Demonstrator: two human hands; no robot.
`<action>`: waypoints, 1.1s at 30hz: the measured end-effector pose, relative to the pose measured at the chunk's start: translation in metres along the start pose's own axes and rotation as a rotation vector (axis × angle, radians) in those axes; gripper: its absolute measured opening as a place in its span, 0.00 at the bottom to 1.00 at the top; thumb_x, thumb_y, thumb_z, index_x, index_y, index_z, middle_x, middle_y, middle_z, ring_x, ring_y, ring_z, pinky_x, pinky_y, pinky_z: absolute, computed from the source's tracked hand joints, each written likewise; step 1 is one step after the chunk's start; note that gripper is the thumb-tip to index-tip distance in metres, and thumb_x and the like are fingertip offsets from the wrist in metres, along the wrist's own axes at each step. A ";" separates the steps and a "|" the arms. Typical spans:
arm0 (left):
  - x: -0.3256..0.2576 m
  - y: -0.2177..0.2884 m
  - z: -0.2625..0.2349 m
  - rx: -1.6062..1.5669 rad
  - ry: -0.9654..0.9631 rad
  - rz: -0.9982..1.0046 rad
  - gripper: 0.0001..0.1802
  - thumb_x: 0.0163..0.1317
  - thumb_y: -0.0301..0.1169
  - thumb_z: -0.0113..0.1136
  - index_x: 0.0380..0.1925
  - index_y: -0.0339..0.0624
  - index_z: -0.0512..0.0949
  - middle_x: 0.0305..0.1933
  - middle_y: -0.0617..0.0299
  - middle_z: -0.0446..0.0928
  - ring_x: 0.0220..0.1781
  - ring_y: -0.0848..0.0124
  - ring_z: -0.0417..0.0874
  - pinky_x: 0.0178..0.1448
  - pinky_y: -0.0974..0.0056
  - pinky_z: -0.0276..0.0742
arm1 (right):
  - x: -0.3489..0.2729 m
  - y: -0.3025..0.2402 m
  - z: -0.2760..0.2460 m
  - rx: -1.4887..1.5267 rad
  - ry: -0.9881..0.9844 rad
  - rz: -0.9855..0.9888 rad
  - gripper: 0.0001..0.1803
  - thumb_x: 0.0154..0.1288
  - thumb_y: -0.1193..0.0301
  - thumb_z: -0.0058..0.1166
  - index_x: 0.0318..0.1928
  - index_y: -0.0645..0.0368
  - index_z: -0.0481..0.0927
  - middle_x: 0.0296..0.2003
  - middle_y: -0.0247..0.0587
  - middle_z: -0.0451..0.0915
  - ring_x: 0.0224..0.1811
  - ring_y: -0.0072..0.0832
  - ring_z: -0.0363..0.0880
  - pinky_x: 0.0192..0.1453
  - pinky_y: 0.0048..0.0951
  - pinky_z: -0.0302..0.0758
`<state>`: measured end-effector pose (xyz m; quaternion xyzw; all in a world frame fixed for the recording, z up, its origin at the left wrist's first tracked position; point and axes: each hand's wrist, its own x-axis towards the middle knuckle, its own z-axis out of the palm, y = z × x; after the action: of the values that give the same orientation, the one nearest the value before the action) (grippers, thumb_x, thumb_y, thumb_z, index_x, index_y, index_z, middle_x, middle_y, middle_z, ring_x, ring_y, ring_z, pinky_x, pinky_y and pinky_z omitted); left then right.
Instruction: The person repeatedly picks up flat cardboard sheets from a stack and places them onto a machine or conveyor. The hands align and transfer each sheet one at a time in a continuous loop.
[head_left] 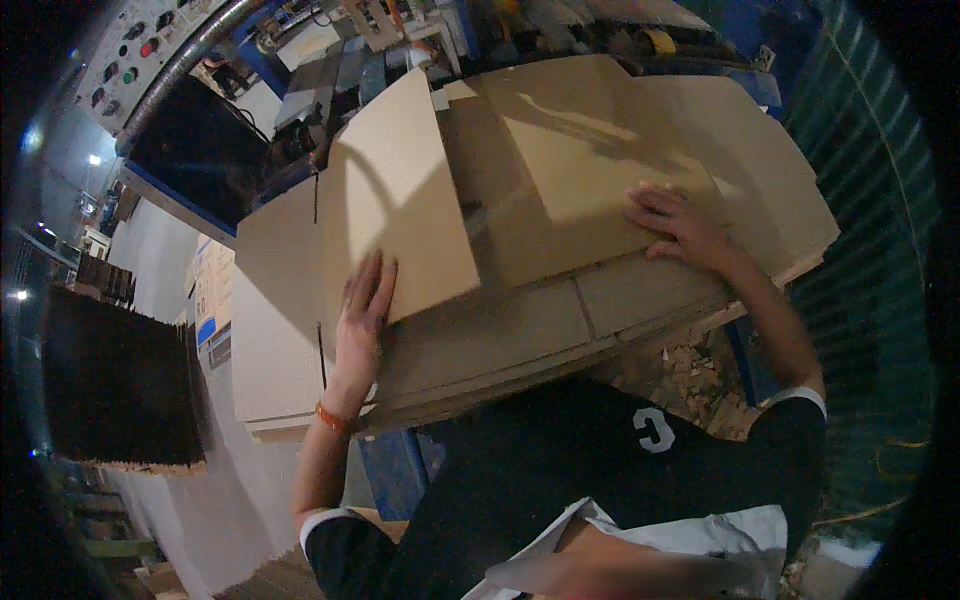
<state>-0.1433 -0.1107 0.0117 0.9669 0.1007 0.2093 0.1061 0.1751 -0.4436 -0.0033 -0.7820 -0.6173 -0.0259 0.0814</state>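
Hands flat and spread, left [362, 318] on a raised flap [400, 200], right [680, 230] on cardboard sheets [600, 150] stacked across the bench [500, 345].

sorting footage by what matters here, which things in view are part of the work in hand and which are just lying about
In hand:
- left hand, flat on the flap of the top cardboard sheet
- right hand, pressed on the same sheet
- stack of flat cardboard beneath it

Lying about:
- control panel with coloured buttons
- dark stack at the left
- cardboard scraps on the floor
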 end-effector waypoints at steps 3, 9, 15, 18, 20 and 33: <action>0.036 -0.019 0.019 0.041 0.061 0.036 0.29 0.57 0.26 0.51 0.61 0.48 0.65 0.64 0.50 0.62 0.65 0.53 0.63 0.67 0.51 0.58 | 0.031 0.019 -0.002 -0.039 0.034 -0.030 0.33 0.51 0.58 0.58 0.60 0.47 0.68 0.66 0.35 0.58 0.68 0.38 0.54 0.68 0.48 0.52; 0.125 -0.077 0.058 0.110 0.140 0.057 0.38 0.49 0.29 0.62 0.63 0.48 0.60 0.63 0.51 0.62 0.64 0.52 0.63 0.66 0.46 0.57 | 0.106 0.061 0.013 0.050 0.023 0.175 0.33 0.56 0.57 0.55 0.63 0.44 0.64 0.66 0.37 0.57 0.67 0.41 0.56 0.67 0.49 0.54; 0.133 -0.076 0.045 0.375 0.134 -0.118 0.42 0.53 0.33 0.60 0.66 0.43 0.51 0.65 0.49 0.59 0.67 0.52 0.58 0.65 0.40 0.54 | 0.105 0.043 0.003 -0.279 0.084 0.239 0.34 0.56 0.58 0.56 0.63 0.48 0.63 0.65 0.45 0.58 0.65 0.41 0.59 0.67 0.38 0.57; 0.052 -0.071 0.010 0.175 0.221 -0.195 0.41 0.53 0.32 0.61 0.65 0.38 0.53 0.65 0.45 0.60 0.67 0.50 0.58 0.67 0.47 0.54 | 0.024 0.042 -0.015 0.024 0.120 0.303 0.31 0.57 0.64 0.55 0.61 0.53 0.66 0.62 0.47 0.63 0.65 0.39 0.60 0.69 0.36 0.54; -0.019 -0.079 -0.018 0.089 0.462 -0.388 0.36 0.54 0.29 0.61 0.62 0.32 0.58 0.63 0.39 0.61 0.66 0.49 0.60 0.68 0.56 0.55 | -0.049 0.058 -0.022 0.164 0.294 0.578 0.31 0.55 0.65 0.54 0.60 0.64 0.66 0.61 0.53 0.64 0.66 0.41 0.60 0.69 0.37 0.55; -0.134 -0.095 -0.041 -0.258 1.017 -1.012 0.19 0.61 0.29 0.56 0.52 0.37 0.71 0.46 0.53 0.73 0.49 0.64 0.74 0.53 0.64 0.72 | -0.176 0.118 0.029 -0.281 0.755 1.234 0.28 0.64 0.57 0.47 0.59 0.63 0.68 0.57 0.53 0.69 0.58 0.44 0.67 0.59 0.39 0.66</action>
<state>-0.2942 -0.0453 -0.0268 0.5648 0.5468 0.5683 0.2431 0.2460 -0.6342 -0.0680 -0.9281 0.0141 -0.3215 0.1872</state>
